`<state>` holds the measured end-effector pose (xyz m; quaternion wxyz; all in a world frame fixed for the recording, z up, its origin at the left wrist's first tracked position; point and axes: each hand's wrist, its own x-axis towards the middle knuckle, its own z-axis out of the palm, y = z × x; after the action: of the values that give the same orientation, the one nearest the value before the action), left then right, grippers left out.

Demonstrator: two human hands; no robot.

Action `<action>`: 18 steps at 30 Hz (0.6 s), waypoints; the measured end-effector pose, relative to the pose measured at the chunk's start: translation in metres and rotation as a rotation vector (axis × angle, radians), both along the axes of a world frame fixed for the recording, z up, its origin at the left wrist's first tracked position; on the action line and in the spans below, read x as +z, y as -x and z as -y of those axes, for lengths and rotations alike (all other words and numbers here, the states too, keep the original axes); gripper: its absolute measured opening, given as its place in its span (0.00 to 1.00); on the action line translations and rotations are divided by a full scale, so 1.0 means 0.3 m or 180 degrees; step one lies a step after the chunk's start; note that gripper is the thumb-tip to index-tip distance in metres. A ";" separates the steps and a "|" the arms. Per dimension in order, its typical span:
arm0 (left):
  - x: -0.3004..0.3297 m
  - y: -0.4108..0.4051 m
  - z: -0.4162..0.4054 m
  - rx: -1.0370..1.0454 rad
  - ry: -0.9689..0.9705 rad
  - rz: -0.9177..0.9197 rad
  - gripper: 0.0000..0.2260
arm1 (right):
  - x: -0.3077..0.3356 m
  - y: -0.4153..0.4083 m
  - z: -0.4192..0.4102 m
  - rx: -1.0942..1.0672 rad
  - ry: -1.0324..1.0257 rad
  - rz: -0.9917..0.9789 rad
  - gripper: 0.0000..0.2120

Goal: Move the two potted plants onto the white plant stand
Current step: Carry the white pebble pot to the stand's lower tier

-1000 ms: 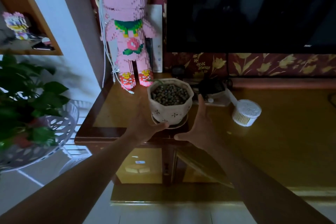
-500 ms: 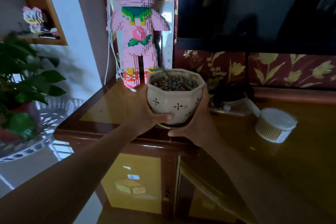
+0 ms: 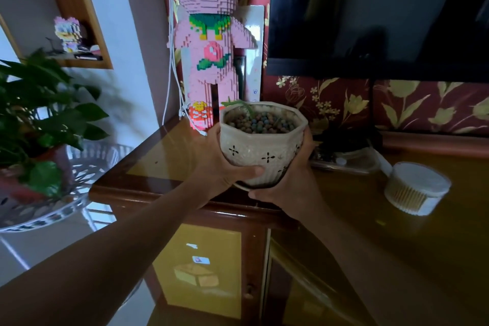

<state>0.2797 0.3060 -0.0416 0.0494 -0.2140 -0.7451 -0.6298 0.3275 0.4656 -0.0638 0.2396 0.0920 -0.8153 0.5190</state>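
Note:
A cream ceramic pot (image 3: 260, 149) filled with clay pebbles and a small green sprout is held in the air above the front left of the wooden cabinet (image 3: 164, 159). My left hand (image 3: 221, 167) grips its left side with the thumb under the base. My right hand (image 3: 293, 182) cups its right side and bottom. At the far left a leafy green plant in a red pot (image 3: 34, 124) stands on the white plant stand (image 3: 87, 167), whose perforated round tray shows beneath it.
A tall pink brick-built figure (image 3: 211, 61) stands at the cabinet's back left corner with white cables beside it. A dark television (image 3: 375, 16) hangs behind. A round white container (image 3: 415, 188) and a dark object on a tray (image 3: 346, 151) sit right of the pot.
Both hands closed on the cream pot and lifted it off the cabinet top. It now sits higher and nearer to me than a second ago.

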 end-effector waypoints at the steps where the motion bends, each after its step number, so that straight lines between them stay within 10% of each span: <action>1: 0.014 -0.012 0.009 0.0034 0.0002 0.0002 0.41 | 0.010 -0.006 0.008 -0.0002 -0.0006 0.0000 0.70; 18: 0.474 -0.305 0.312 0.0635 -0.0161 0.0305 0.52 | 0.483 -0.185 0.302 0.0699 0.0123 0.0082 0.69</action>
<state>0.3713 0.2125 0.1006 0.0815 -0.1072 -0.7481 -0.6498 0.3829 0.3751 0.0812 0.1725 0.1695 -0.7932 0.5588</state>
